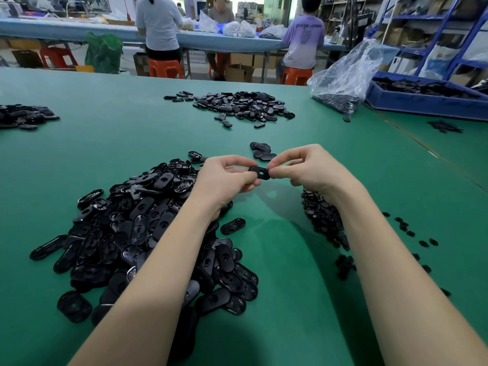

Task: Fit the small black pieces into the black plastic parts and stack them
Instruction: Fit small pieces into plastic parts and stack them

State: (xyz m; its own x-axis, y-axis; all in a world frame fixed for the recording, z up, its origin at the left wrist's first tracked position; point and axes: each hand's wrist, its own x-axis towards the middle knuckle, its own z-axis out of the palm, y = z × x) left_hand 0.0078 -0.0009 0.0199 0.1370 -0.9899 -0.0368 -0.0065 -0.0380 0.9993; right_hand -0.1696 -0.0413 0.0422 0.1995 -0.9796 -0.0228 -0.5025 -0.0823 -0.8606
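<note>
A green work table (264,299) is seen across the whole foreground. At its far right edge a blue plastic crate (422,104) of black parts is noted, with a crumpled clear plastic bag (346,75) of dark parts just beside it. Three seated persons are seen at a second, blue-topped bench behind; on the back of the lilac T-shirt (305,40) the print "CHINA NASA" can be read.

A large heap of oval black plastic parts (137,233) is recorded under and beside the left forearm; the parts are glossy, elongated, with a recess or slot in the middle. A further pile (243,105) lies well apart near the table's far side. A heap of small black pieces (323,220) lies under the right wrist, with loose ones scattered to its right. A short stack of finished parts (261,150) lies just beyond the hands.

One black plastic part (260,172) is held above the table between both hands. It is pinched at one end by thumb and fingers of the left hand (227,178), at the other by the curled fingertips of the right hand (303,167).
</note>
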